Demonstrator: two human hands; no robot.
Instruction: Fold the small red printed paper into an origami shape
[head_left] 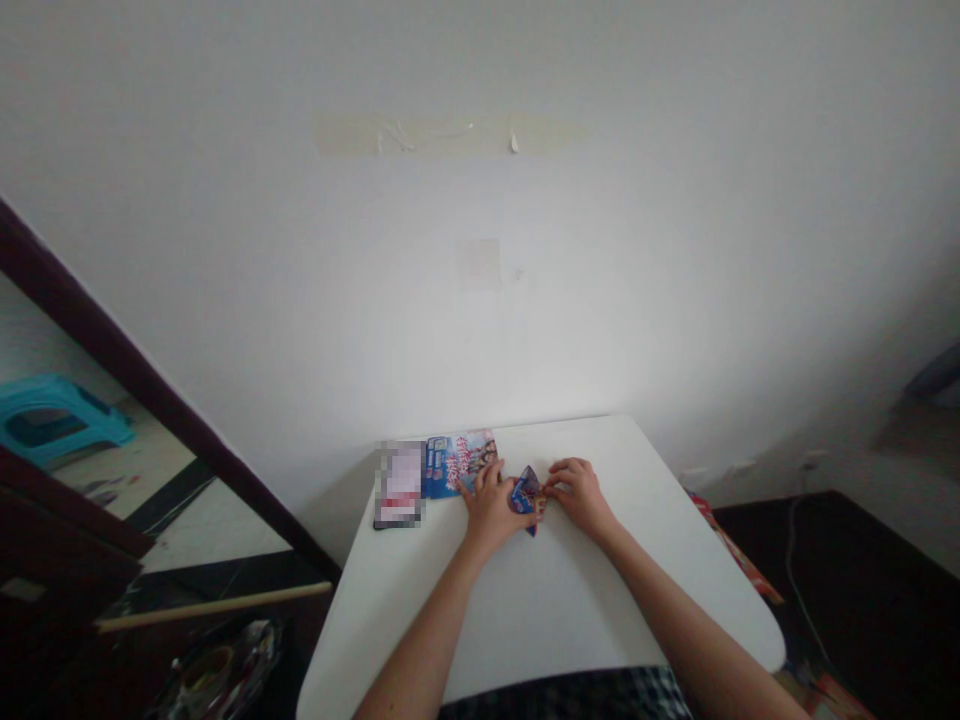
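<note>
A small folded piece of blue printed paper (526, 494) lies on the white table (540, 600) between my two hands. My left hand (489, 503) rests beside it with fingers stretched forward, pressing on the paper's left edge. My right hand (576, 492) has its fingers curled, pinching the paper's right side. Just left of my left hand lies a blue and pink printed sheet (457, 462), flat near the table's far edge.
A dark flat object (399, 486) with a blurred face lies at the table's far left corner. The wall rises right behind the table. A turquoise stool (52, 415) shows at the far left; a wooden stick (214, 605) and clutter lie on the floor.
</note>
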